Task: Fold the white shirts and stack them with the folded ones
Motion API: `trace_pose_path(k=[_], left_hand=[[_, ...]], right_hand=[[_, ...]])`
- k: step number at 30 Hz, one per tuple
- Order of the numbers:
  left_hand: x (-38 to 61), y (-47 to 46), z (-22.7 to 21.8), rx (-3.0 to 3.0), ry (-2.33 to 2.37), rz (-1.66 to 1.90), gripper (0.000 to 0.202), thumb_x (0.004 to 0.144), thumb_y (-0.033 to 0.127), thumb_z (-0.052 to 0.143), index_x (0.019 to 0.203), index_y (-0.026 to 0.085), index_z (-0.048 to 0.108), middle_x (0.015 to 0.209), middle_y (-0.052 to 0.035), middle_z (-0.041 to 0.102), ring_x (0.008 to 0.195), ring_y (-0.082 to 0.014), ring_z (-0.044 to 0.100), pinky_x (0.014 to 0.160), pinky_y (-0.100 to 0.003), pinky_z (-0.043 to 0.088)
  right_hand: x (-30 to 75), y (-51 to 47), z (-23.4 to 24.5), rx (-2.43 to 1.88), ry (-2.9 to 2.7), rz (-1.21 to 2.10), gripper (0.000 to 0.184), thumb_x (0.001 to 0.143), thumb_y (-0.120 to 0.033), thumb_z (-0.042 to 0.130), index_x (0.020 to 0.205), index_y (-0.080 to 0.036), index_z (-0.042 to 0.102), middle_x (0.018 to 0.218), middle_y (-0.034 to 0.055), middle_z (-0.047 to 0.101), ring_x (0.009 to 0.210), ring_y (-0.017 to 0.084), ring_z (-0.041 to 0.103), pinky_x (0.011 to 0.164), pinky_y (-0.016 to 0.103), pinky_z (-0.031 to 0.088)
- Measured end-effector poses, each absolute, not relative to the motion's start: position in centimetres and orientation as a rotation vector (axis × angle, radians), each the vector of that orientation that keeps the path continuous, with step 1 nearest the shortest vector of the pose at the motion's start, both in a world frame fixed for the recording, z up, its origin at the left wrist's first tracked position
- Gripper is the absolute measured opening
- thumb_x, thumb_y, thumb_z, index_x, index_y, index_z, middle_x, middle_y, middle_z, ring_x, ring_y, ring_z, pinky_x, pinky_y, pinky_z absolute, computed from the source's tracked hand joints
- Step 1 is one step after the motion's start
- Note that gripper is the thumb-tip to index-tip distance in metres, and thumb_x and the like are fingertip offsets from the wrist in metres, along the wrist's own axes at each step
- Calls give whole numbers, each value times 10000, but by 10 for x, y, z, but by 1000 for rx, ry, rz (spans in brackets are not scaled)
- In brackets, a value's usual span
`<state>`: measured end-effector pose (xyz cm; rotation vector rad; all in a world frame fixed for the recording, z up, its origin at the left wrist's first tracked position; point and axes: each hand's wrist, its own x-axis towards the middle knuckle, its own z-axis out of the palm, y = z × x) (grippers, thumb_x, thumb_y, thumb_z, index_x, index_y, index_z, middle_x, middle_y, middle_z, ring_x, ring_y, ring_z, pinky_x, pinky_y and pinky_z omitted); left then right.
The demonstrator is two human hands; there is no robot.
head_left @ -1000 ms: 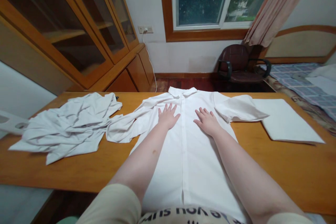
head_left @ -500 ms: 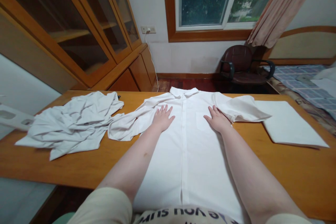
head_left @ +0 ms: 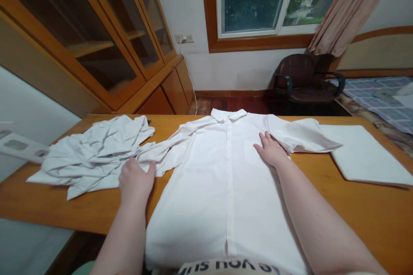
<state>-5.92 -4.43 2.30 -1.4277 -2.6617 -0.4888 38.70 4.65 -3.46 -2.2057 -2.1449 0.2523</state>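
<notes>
A white short-sleeved shirt (head_left: 222, 180) lies flat, front up, on the wooden table (head_left: 355, 210), collar at the far edge. My right hand (head_left: 270, 150) rests flat on its chest by the pocket, fingers spread. My left hand (head_left: 135, 180) is at the end of the shirt's crumpled left sleeve (head_left: 161, 151), fingers curled round the cloth edge. The right sleeve (head_left: 305, 137) lies spread out toward the right.
A crumpled white garment (head_left: 93, 154) sits heaped on the table's left. A folded white cloth (head_left: 364, 157) lies at the right. Behind the table are a dark armchair (head_left: 300, 81), a glass-door wooden cabinet (head_left: 97, 38), a window and a bed.
My left hand slid off the shirt's chest, left and toward me, to the end of the left sleeve. My right hand shifted slightly rightward on the chest.
</notes>
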Motion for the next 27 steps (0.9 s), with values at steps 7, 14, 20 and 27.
trace_pose_path(k=[7,14,20,27], left_hand=[[-98,-38,2,-1503,-3094,-710,489,745,524,503,1034,150,630,909,-87,691,857,-262,650,768,-337,488],[-68,-28,1,-1842,-2585,-187,565,736,531,510,1123,127,585,1155,-178,604,1084,-332,557,892,-400,439],[-66,-22,2,-1943,-2568,-69,378,808,287,407,1113,197,612,1049,-122,668,977,-290,615,831,-373,471],[-134,-20,38,-1773,-2389,-322,310,649,152,428,819,247,669,1043,3,655,1032,-217,570,946,-312,433]], right_hand=[[386,46,-35,-2206,-2114,260,706,901,-565,294,1466,-145,253,1535,149,186,1367,299,263,1098,403,224],[386,46,-35,-2169,-2113,253,690,899,-543,329,1450,-130,286,1530,159,199,1370,292,255,1099,395,219],[386,46,-34,-2167,-2108,260,688,900,-537,331,1450,-127,284,1530,161,198,1368,296,260,1097,398,219],[384,44,-30,-2172,-2111,257,681,903,-526,339,1448,-120,291,1524,171,208,1367,293,262,1095,388,218]])
